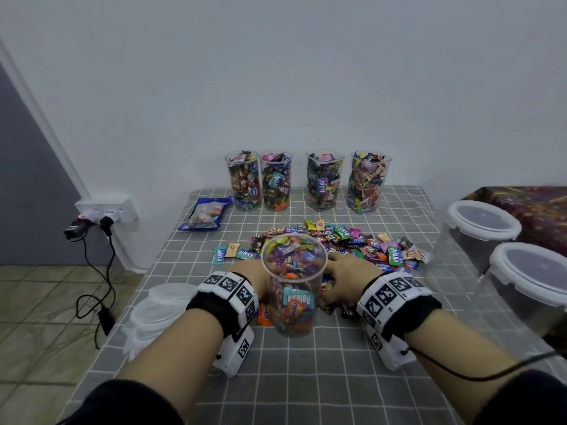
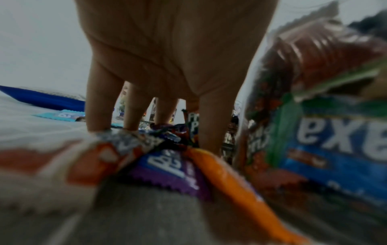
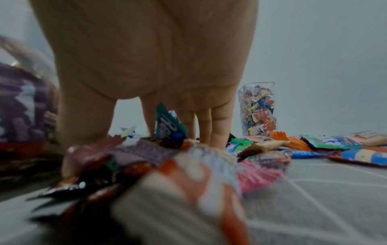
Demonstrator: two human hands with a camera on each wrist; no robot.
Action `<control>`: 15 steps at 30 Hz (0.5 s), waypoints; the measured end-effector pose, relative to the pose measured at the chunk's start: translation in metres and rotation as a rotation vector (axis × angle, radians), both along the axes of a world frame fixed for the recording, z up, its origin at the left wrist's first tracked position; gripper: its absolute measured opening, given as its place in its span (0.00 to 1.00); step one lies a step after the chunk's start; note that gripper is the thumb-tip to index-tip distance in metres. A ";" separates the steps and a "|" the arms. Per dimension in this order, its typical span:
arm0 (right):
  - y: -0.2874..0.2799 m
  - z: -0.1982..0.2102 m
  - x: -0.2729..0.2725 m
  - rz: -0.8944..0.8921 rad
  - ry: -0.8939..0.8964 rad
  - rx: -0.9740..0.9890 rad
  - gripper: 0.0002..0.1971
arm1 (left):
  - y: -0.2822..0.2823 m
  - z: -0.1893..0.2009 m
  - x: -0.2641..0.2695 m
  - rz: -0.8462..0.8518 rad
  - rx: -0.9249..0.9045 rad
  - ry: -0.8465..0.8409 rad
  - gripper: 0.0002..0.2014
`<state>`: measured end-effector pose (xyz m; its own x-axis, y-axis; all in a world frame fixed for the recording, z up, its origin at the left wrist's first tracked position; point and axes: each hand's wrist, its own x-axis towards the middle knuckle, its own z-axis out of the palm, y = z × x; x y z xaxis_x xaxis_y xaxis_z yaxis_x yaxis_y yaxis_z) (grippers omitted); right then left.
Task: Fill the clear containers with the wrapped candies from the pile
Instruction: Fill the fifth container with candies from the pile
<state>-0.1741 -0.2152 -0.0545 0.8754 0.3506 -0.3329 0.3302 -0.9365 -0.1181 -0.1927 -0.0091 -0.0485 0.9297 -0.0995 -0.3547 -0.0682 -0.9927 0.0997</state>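
Note:
A tall clear container [image 1: 294,286], filled almost to the rim with wrapped candies, stands in front of me on the grey checked cloth. The candy pile [image 1: 352,243] lies spread behind it and to its right. My left hand [image 1: 247,271] rests to the left of the container, with straight spread fingers [image 2: 98,107] touching candies [image 2: 165,167] on the cloth. My right hand [image 1: 346,271] lies on the right side, its fingers [image 3: 220,129] straight down on a heap of candies [image 3: 146,154]. The container hides both hands' fingertips in the head view. Neither hand visibly holds anything.
Four full clear containers [image 1: 310,179] stand in a row at the wall. A blue bag [image 1: 205,213] lies back left and stacked clear lids [image 1: 159,311] at the left table edge. Two large lidded tubs [image 1: 481,222] [image 1: 534,274] stand on the right. A wall socket with cables [image 1: 104,210] is on the left.

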 end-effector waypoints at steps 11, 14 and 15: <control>0.006 0.006 -0.007 -0.001 -0.175 0.000 0.15 | 0.001 0.006 -0.001 0.058 -0.062 -0.185 0.13; 0.005 0.004 -0.005 -0.007 -0.203 0.022 0.13 | 0.001 0.004 0.000 0.071 -0.044 -0.244 0.13; 0.005 0.005 -0.005 -0.004 -0.210 0.031 0.13 | 0.001 0.003 0.000 0.074 -0.045 -0.255 0.13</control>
